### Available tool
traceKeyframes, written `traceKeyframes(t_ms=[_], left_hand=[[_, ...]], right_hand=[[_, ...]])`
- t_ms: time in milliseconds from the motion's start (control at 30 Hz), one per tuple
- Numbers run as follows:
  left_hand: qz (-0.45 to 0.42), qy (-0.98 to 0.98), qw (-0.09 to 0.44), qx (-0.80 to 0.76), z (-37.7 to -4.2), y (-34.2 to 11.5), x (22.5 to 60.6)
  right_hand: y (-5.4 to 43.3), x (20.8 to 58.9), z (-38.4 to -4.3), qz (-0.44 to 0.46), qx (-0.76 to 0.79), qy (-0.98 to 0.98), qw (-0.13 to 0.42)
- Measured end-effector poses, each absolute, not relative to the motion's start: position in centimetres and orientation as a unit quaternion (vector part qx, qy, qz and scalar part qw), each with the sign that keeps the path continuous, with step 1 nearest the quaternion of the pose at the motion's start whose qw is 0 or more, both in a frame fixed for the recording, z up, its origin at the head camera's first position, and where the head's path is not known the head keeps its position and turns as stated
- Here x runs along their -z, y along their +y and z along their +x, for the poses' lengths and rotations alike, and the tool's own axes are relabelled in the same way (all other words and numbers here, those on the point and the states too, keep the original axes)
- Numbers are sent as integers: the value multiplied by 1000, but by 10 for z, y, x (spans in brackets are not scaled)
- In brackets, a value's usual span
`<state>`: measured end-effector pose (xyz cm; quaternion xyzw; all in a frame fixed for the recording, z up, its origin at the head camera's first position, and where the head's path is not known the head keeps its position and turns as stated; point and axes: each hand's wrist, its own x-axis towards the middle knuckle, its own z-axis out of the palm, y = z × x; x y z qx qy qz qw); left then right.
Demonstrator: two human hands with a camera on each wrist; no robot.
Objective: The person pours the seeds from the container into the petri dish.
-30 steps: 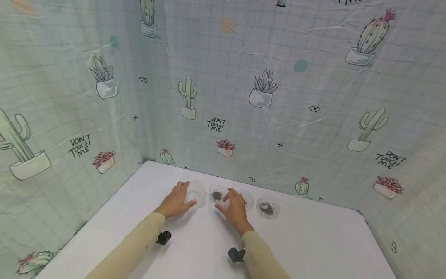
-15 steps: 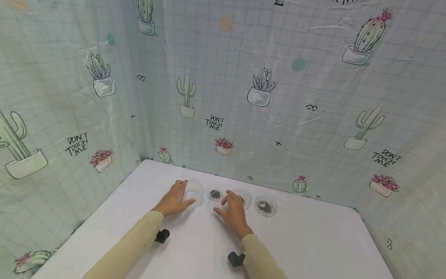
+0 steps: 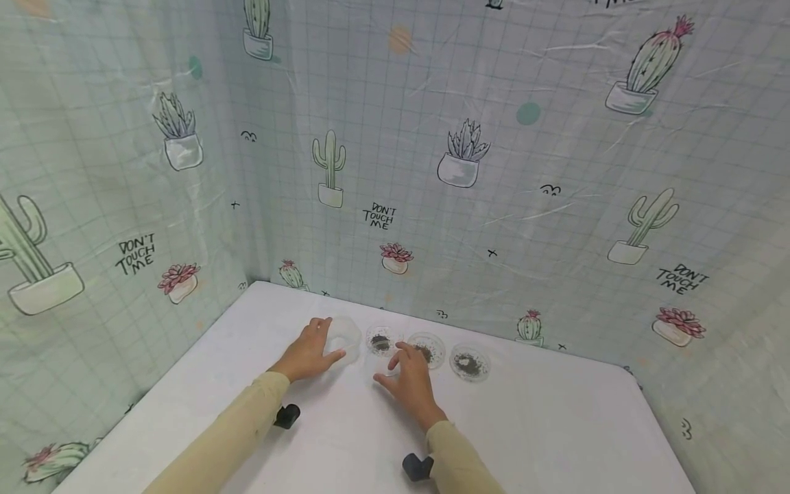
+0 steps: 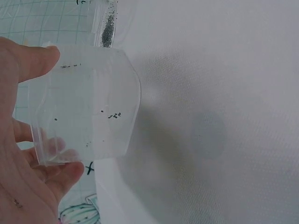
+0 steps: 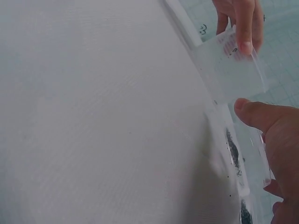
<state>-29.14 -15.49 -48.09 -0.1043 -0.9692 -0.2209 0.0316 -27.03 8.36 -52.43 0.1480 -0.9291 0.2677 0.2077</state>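
Note:
In the head view my left hand holds a clear, frosted plastic cup by its sides, and a few dark specks show in it. To its right, my right hand has thumb and fingers spread around a thin, clear round dish or lid, which is hard to make out. Behind that hand are a clear dish with dark grains and a second such dish, partly covered by the fingers. A third dish of dark grains lies farther right.
A white table carries everything. A cactus-printed curtain rises behind it and at the sides. Black wrist camera mounts stick out from both sleeves.
My right hand has drawn slightly back toward me and left with the clear dish or lid, uncovering more of the middle dish. The left hand keeps its hold on the cup.

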Motion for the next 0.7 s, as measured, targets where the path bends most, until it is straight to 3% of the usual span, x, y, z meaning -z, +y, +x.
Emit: traceKeyframes(t_ms=[700], left_hand=[[-106,-970,32,218,-291,-155,481]], right_hand=[[82,524,-254,177,-264,-928,194]])
